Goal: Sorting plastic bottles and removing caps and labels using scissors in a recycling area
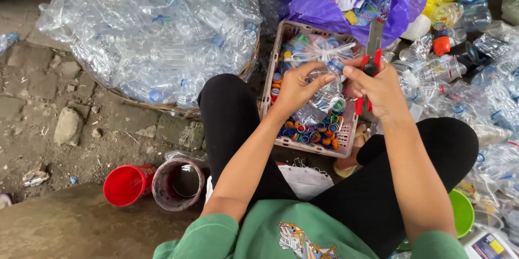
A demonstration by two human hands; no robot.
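A clear plastic bottle [324, 94] is gripped in my left hand [296, 87] over a pinkish crate [273, 64] that holds several coloured bottle caps and rings. My right hand [379, 87] grips a red-handled cutter [371, 59], blade pointing up, and its fingertips touch the bottle's neck near a blue cap ring. Both hands are together above the crate, between my knees in black trousers.
A large woven basket [246, 70] piled with clear bottles stands at the left. More loose bottles [476, 91] lie at the right, purple bag [335, 5] and yellow bag behind. A red cup [127, 184], a dirty container [178, 183] and a green bowl [465, 213] sit near me.
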